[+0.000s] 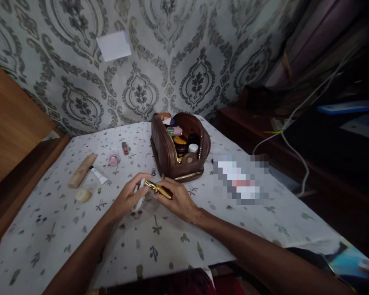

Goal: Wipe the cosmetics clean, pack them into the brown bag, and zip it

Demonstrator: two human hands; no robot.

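My right hand (180, 203) is closed around a shiny gold cosmetic tube (164, 191), which lies tilted with one end toward my left hand. My left hand (126, 198) grips a folded white cloth or wipe (137, 204), pressed close to the tube's gold end. Whether the left fingers also hold the tube is unclear. Just beyond both hands stands a brown leather makeup bag (160, 151), unzipped wide. Inside it are a gold-lidded jar (180, 141), a white-capped container (193, 148) and a pink item (177, 131).
Left on the patterned tablecloth (156, 241) lie a beige tube (80, 171), a small white tube (98, 175), a round cream-coloured jar (83, 195), a pink bottle (113, 158) and a small brownish-red tube (125, 148). A pixelated object (241, 180) rests right. White cables (295, 151) hang beyond.
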